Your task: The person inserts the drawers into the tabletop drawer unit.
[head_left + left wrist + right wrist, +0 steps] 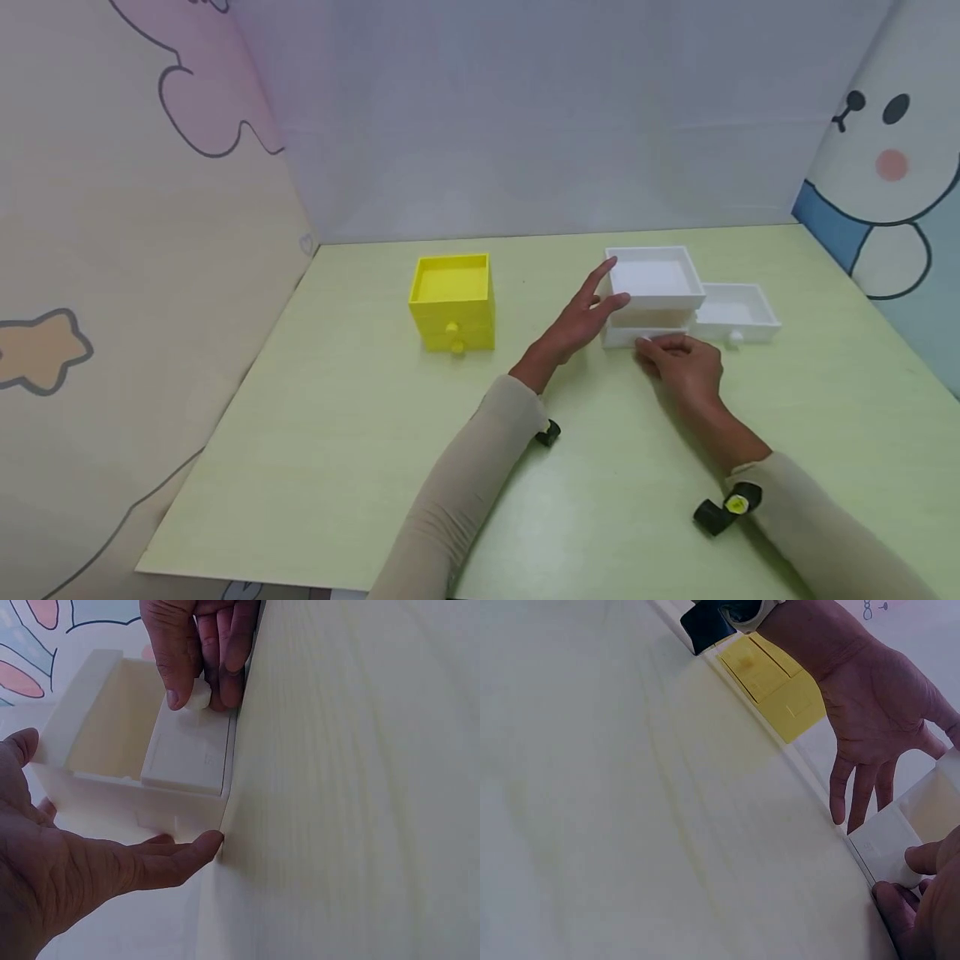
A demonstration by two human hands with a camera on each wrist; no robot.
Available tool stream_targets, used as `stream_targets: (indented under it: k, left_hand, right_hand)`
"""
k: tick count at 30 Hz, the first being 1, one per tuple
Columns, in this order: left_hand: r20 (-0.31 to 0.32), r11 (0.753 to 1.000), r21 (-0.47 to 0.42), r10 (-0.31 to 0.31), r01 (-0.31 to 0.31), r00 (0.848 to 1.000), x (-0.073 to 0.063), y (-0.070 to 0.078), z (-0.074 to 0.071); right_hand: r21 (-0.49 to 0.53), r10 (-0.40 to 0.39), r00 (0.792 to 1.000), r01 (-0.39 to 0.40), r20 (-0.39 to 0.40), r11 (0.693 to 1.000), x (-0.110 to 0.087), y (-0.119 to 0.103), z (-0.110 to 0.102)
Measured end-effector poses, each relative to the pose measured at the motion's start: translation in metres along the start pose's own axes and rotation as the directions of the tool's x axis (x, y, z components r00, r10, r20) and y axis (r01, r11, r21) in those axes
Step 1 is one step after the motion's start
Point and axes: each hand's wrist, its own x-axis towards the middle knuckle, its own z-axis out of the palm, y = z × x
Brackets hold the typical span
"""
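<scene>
Drawer (pixel 186 750) is sitting low in the white box (pixel 669 302), right hand (pixel 682 367) pinching its knob (pixel 199 696) and left hand (pixel 579 323) steadying the box with fingers (pixel 172 865) spread, so sliding is seemingly going on, probably calling next for gentle, level force.

No words or numbers can be read here. The white drawer (pixel 176 754) has a tiny mark (pixel 210 759) on its front, low down and near its left end — it is too faint to tell if it is letters. A round yellow spot (pixel 737 504) sits on the black strap (pixel 753 493) at the right wrist — it is too small to tell what it shows.
</scene>
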Motion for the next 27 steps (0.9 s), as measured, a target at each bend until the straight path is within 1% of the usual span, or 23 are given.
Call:
stream_targets:
  k: [3,9,16,23,27]
  left_hand:
    - [0.002,1.000,-0.005,0.009,-0.009,1.000,-0.001,0.000,-0.001]
    - [0.006,1.000,-0.006,-0.001,0.001,1.000,-0.003,0.000,-0.001]
    - [0.007,1.000,0.006,0.007,-0.007,1.000,-0.003,0.002,-0.002]
    - [0.002,1.000,0.012,0.006,-0.006,1.000,-0.002,0.002,-0.001]
    - [0.004,1.000,0.011,0.006,-0.006,1.000,-0.003,0.003,-0.001]
  right_hand:
    - [0.001,-0.003,1.000,0.003,-0.003,1.000,0.000,0.001,0.001]
    - [-0.006,-0.002,1.000,0.002,0.013,1.000,-0.001,0.001,0.000]
    - [-0.024,-0.006,1.000,0.007,0.017,1.000,-0.005,-0.001,-0.005]
    - [0.062,-0.011,1.000,0.011,0.012,0.998,-0.010,0.001,-0.011]
    - [0.054,-0.005,1.000,0.005,-0.015,0.999,-0.012,0.002,-0.017]
